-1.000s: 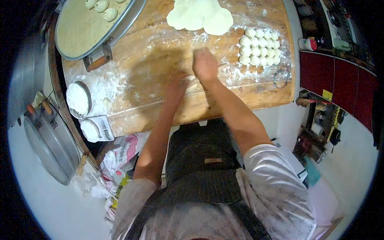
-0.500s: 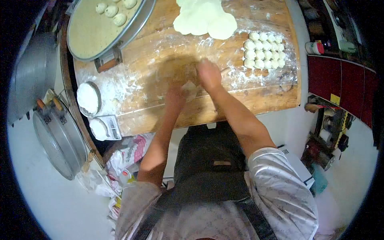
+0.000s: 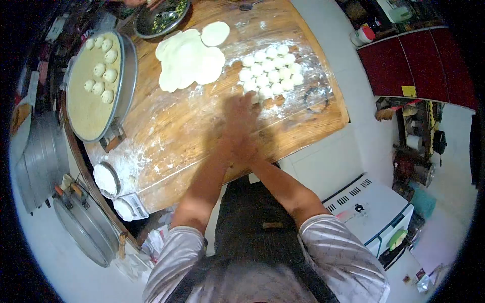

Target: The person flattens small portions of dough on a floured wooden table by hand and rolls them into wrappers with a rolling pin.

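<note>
My left hand (image 3: 241, 110) stretches forward over the wooden table, its fingers out at the near edge of a cluster of small floured dough pieces (image 3: 273, 70). Whether it touches one of them is unclear. Lower down, my right hand (image 3: 239, 144) overlaps my left wrist; blur and shadow hide its fingers and anything in them. To the left of the cluster lie overlapping flat dough rounds (image 3: 189, 60), with one separate dough round (image 3: 215, 34) beyond them.
A round steamer tray (image 3: 81, 118) with several filled buns stands at left. A metal bowl (image 3: 161, 33) of green filling is at the back, near another person's hand (image 3: 134, 2). A flour bowl (image 3: 106, 179) and a scale (image 3: 136, 204) sit at the left edge.
The view has turned right. My hands, apart before with a whitish piece near my left hand, now overlap. My left hand has reached to the dough pieces, whose neat rows look looser.
</note>
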The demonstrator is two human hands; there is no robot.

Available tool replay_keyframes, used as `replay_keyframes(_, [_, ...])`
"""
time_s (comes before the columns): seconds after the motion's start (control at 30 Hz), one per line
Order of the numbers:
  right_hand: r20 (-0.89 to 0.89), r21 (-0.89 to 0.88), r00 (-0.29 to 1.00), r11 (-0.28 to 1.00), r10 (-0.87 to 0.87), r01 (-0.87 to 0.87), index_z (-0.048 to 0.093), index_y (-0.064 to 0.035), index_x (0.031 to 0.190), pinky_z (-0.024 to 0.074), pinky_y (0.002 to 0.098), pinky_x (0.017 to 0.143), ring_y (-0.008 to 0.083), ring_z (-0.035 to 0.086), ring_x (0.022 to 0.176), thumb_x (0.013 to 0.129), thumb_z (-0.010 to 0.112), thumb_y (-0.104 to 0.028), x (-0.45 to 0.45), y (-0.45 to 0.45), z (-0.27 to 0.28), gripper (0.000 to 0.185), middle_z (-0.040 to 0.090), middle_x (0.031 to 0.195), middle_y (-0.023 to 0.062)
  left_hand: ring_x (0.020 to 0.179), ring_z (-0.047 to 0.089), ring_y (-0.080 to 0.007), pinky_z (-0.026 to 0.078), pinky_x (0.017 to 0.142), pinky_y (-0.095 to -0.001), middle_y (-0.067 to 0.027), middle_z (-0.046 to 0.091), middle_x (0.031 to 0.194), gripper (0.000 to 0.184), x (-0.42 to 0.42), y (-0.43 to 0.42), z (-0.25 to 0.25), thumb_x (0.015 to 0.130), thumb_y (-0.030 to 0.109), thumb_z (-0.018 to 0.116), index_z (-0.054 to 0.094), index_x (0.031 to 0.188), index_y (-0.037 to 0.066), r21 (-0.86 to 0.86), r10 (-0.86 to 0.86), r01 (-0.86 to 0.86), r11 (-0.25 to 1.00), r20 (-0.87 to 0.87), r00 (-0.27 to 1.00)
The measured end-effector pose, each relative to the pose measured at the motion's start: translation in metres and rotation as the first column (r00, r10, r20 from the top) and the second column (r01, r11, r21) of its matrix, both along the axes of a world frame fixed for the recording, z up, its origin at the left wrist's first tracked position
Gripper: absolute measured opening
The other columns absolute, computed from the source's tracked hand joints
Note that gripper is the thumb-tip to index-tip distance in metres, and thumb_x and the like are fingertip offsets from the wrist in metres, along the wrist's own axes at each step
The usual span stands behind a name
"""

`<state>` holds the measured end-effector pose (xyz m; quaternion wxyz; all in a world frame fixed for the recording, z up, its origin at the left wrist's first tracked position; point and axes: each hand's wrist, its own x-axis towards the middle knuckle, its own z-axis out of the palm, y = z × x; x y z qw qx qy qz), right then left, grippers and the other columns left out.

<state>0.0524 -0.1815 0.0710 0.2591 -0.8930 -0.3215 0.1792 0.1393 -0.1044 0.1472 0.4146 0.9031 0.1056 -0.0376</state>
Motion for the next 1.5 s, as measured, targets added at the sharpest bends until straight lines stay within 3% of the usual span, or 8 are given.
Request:
replay_keyframes(0.2, [0.007, 0.053, 0.999, 0.998, 0.042, -0.042, 0.067, -0.0039, 0.123, 0.0411, 0.0550, 0.108, 0.0377, 0.059, 0.122, 0.099, 0.051, -0.023, 0.020, -0.036, 0.003, 0.034, 0.065, 0.128, 0.0184, 0.099, 0.063, -0.0358, 0.050, 0.086, -0.0530, -0.0159, 0.063, 0.102, 0.040, 0.011, -0.020, -0.011, 0.087, 0.025, 0.071, 0.063, 0.123, 0.011, 0.668, -0.241, 0.113, 0.735, 0.102, 0.965])
replay_keyframes(0.27, [0.008, 0.040, 0.997, 0.997, 0.071, -0.071, 0.067, -0.0044, 0.123, 0.0410, 0.0556, 0.108, 0.0378, 0.059, 0.122, 0.100, 0.051, -0.025, 0.029, -0.043, 0.005, 0.035, 0.065, 0.129, 0.0183, 0.096, 0.064, -0.0380, 0.052, 0.080, -0.0516, -0.0181, 0.062, 0.104, 0.038, -0.004, -0.005, -0.017, 0.086, 0.022, 0.072, 0.064, 0.122, 0.012, 0.325, 0.009, -0.035, 0.945, 0.083, 0.997])
replay_keyframes(0.63, [-0.308, -0.236, 0.951, 0.971, -0.039, -0.036, 0.070, -0.0088, 0.119, 0.0434, 0.0563, 0.106, 0.0369, 0.063, 0.118, 0.098, 0.054, -0.027, 0.064, -0.064, 0.063, 0.032, 0.068, 0.124, 0.0140, 0.150, 0.028, -0.0495, 0.025, 0.123, -0.0590, -0.0290, 0.029, 0.162, 0.086, -0.041, 0.039, -0.013, 0.084, 0.041, 0.080, 0.042, 0.156, 0.015, 0.610, -0.058, 0.029, 0.792, 0.028, 0.998])
replay_keyframes(0.8, [0.292, -0.154, 0.915, 0.958, 0.279, -0.243, 0.069, -0.0091, 0.118, 0.0438, 0.0605, 0.105, 0.0381, 0.061, 0.122, 0.093, 0.059, -0.028, 0.041, -0.069, 0.040, 0.032, 0.065, 0.127, 0.0182, 0.148, 0.032, -0.0478, 0.023, 0.123, -0.0590, -0.0255, 0.033, 0.161, 0.086, -0.019, 0.057, -0.020, 0.086, 0.042, 0.079, 0.039, 0.158, 0.018, 0.646, -0.087, 0.055, 0.761, 0.018, 0.996])
replay_keyframes(0.9, [0.158, -0.123, 0.959, 0.969, 0.234, -0.216, 0.068, -0.0088, 0.121, 0.0403, 0.0630, 0.108, 0.0388, 0.057, 0.127, 0.094, 0.058, -0.028, 0.047, -0.060, 0.031, 0.034, 0.064, 0.129, 0.0183, 0.146, 0.035, -0.0443, 0.027, 0.122, -0.0556, -0.0231, 0.039, 0.158, 0.071, -0.016, 0.067, -0.031, 0.088, 0.034, 0.077, 0.050, 0.151, 0.017, 0.683, -0.096, 0.036, 0.730, 0.051, 0.994])
replay_keyframes(0.97, [0.169, -0.162, 0.959, 0.966, 0.226, -0.200, 0.068, -0.0087, 0.122, 0.0407, 0.0626, 0.107, 0.0390, 0.056, 0.127, 0.094, 0.058, -0.026, 0.063, -0.067, 0.034, 0.035, 0.063, 0.130, 0.0193, 0.135, 0.048, -0.0413, 0.034, 0.117, -0.0533, -0.0211, 0.055, 0.143, 0.045, -0.027, 0.081, -0.050, 0.088, 0.024, 0.075, 0.068, 0.131, 0.013, 0.162, 0.133, -0.172, 0.972, 0.226, 0.965])
replay_keyframes(1.33, [0.273, -0.075, 0.952, 0.983, -0.140, 0.166, 0.065, -0.0054, 0.123, 0.0480, 0.0614, 0.096, 0.0416, 0.063, 0.114, 0.092, 0.061, -0.018, 0.108, 0.016, 0.016, 0.034, 0.059, 0.132, 0.0268, 0.111, 0.060, -0.0402, 0.046, 0.100, -0.0523, -0.0187, 0.066, 0.115, 0.021, -0.079, 0.056, -0.004, 0.091, 0.021, 0.069, 0.075, 0.107, 0.009, 0.167, -0.013, 0.039, 0.985, -0.154, 0.988])
replay_keyframes(1.5, [0.081, -0.255, 0.971, 0.947, 0.224, -0.197, 0.069, -0.0078, 0.114, 0.0509, 0.0565, 0.085, 0.0381, 0.065, 0.103, 0.092, 0.062, -0.012, 0.092, -0.028, 0.066, 0.023, 0.064, 0.124, 0.0165, 0.114, 0.060, -0.0398, 0.046, 0.101, -0.0522, -0.0184, 0.067, 0.116, 0.024, -0.095, 0.078, -0.039, 0.092, 0.021, 0.068, 0.075, 0.110, 0.007, 0.274, -0.166, 0.167, 0.947, -0.028, 0.986])
